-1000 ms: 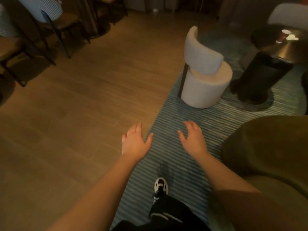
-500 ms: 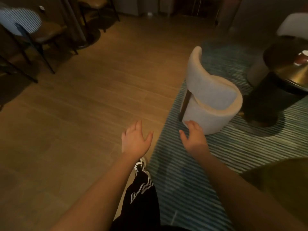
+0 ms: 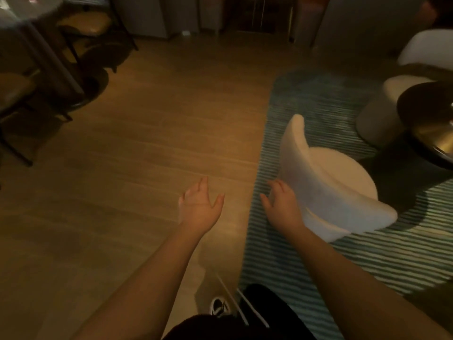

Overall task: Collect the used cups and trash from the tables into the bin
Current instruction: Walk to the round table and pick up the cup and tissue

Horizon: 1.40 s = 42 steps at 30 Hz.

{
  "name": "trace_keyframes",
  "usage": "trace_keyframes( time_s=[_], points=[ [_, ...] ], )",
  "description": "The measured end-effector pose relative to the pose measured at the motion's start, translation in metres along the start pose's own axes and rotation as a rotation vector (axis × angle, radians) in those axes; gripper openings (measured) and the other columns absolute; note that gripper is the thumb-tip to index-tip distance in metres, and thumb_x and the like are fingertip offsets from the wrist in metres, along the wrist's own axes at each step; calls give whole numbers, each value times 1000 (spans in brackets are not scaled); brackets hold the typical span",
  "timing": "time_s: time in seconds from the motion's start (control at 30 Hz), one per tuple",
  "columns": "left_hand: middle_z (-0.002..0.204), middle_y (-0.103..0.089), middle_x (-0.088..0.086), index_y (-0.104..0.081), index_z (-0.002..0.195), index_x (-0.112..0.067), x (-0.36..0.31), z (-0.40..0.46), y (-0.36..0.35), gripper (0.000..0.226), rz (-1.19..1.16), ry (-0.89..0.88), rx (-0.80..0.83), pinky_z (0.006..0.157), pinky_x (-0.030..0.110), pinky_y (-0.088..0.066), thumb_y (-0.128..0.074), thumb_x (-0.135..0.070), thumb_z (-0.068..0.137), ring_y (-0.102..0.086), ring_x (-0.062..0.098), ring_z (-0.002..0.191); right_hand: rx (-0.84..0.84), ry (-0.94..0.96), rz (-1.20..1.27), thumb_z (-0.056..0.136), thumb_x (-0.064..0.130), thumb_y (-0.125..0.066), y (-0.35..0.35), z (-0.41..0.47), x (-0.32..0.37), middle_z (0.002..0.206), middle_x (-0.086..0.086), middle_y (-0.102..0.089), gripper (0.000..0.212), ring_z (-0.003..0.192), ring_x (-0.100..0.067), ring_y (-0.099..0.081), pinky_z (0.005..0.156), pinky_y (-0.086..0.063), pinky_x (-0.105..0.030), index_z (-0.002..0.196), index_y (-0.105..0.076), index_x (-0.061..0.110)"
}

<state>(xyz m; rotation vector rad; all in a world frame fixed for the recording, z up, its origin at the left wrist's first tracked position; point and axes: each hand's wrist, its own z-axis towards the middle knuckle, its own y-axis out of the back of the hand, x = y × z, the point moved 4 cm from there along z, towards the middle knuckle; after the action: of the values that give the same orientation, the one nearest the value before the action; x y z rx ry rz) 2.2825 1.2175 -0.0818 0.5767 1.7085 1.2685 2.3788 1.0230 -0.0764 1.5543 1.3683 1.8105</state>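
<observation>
My left hand hangs in the air over the wooden floor with relaxed fingers and holds nothing. My right hand is also empty, fingers loosely spread, just in front of the back of a cream round chair. A dark round table with a brass-coloured top shows at the right edge, cut off by the frame. No cup, trash or bin is visible in this view.
A blue striped rug covers the floor on the right. A second pale seat stands behind the dark table. Dark-legged chairs and a table stand at the far left. Wooden floor lies between.
I have walked forward and the view has swung left. The cream chair has come closer, beside my right hand, and the cup on the dark table has left the frame. Both hands stay empty.
</observation>
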Motion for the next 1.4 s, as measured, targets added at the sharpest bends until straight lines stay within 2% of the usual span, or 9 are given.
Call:
trace_keyframes(
  time_s=[0.3,0.57,0.97,1.2,1.4],
  points=[
    [149,-36,6,-28,145,-14,-18,215,-11,70,33,-164,12,108,41,-23,-39,-56,90,-32,22,135,-75,-94,42,95,32,-50,-17,195,0,148,-9,-36,51,135,-25,-32,112,-28,-39,141,-40,11],
    [150,-35,5,-27,146,-16,-102,446,-29,71,98,-375,107,111,41,-20,-41,-56,90,-29,20,137,-179,-266,67,94,28,-52,25,404,-39,146,-14,-39,51,135,-29,-34,111,-26,-35,139,-42,7],
    [153,-27,1,-19,149,-19,-316,653,-88,70,-17,-844,383,113,45,-19,-34,-58,93,-20,17,141,-402,-673,132,95,30,-52,120,529,-160,148,-12,-37,52,137,-26,-31,113,-25,-33,141,-41,8],
    [152,-30,3,-20,148,-17,-452,775,-141,71,60,-1106,474,112,45,-20,-36,-58,92,-24,20,139,-593,-935,220,94,33,-52,154,619,-239,146,-9,-40,52,137,-23,-33,114,-27,-35,140,-42,11],
    [151,-31,5,-21,148,-16,-564,829,-181,74,78,-1265,556,111,48,-23,-37,-59,90,-26,22,138,-726,-1161,268,93,35,-53,191,654,-285,145,-9,-42,52,135,-24,-35,112,-27,-34,140,-43,14]
  ],
)
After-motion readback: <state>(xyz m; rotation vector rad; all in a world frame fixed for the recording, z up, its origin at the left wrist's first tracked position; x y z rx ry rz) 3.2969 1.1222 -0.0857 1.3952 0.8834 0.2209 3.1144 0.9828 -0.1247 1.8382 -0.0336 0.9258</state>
